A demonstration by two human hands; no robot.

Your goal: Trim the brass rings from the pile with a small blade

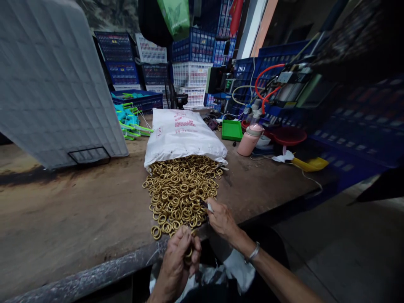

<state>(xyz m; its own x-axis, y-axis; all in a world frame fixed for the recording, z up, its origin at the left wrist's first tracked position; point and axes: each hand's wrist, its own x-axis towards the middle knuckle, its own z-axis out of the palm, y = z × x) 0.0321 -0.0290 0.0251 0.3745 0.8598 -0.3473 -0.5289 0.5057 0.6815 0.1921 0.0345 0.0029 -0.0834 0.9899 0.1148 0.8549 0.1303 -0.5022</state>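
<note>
While both hands work at the near edge of the tabletop (78,210), a heap of brass rings (181,189) lies just beyond them.

Hanging over that edge, the left hand (178,259) has its grip curled tight around a bunch of rings (188,253). The right hand (222,219), nearer the heap and touching its near-right fringe, pinches a small dark tool (205,205) whose pale tip points toward the rings. The heap runs lengthwise from the near edge back to the mouth of a white sack (181,134). A pink bottle (249,141), green tray (232,129) and red bowl (288,135) stand well apart toward the far right corner.
</note>
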